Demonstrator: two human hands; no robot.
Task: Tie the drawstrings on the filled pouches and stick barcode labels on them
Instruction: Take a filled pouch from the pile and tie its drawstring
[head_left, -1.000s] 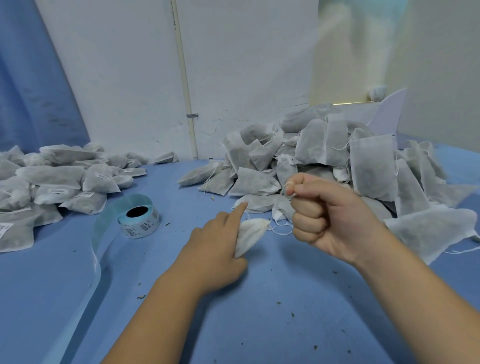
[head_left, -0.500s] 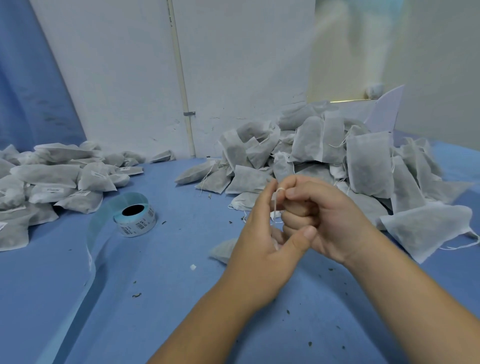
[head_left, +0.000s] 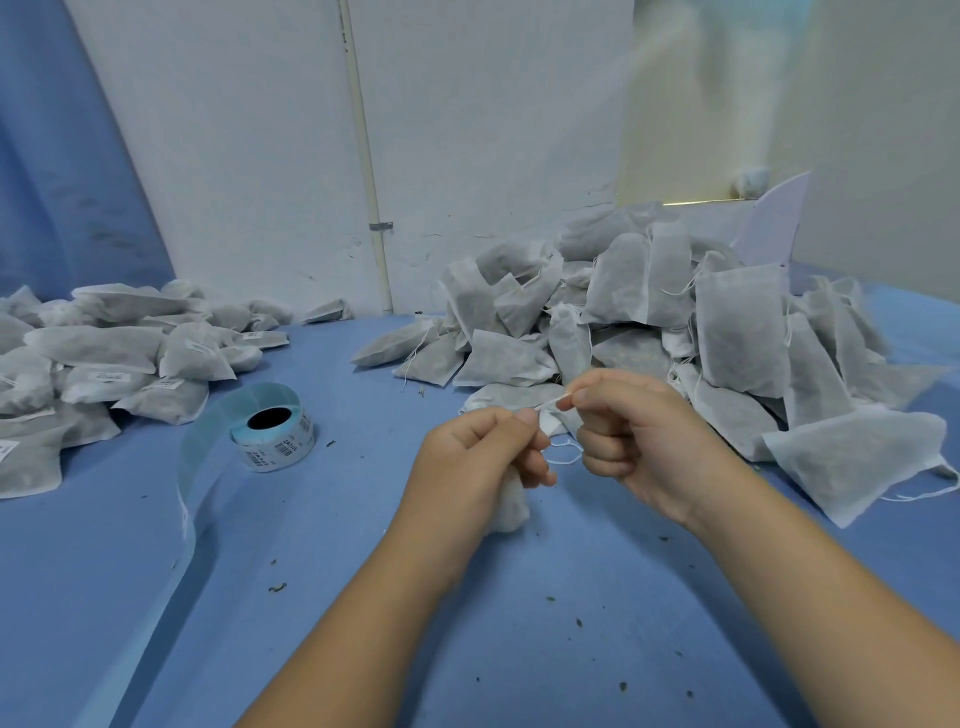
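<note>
Clearly much is left: mid-table (head_left: 363, 571), the left hand (head_left: 478, 457) grips a pouch (head_left: 511, 506) while the right hand (head_left: 639, 436) pinches its drawstring (head_left: 551, 404). Labelled pouches (head_left: 104, 358) lie at the left edge, and a bigger untied heap (head_left: 675, 312) sits back right.

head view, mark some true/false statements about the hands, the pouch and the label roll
1. The left hand grips a pouch. True.
2. The right hand is open and empty. False: it pinches the drawstring.
3. The label roll lies right of both hands. False: it lies to their left.
4. Pouches in the left pile carry labels. True.
</note>
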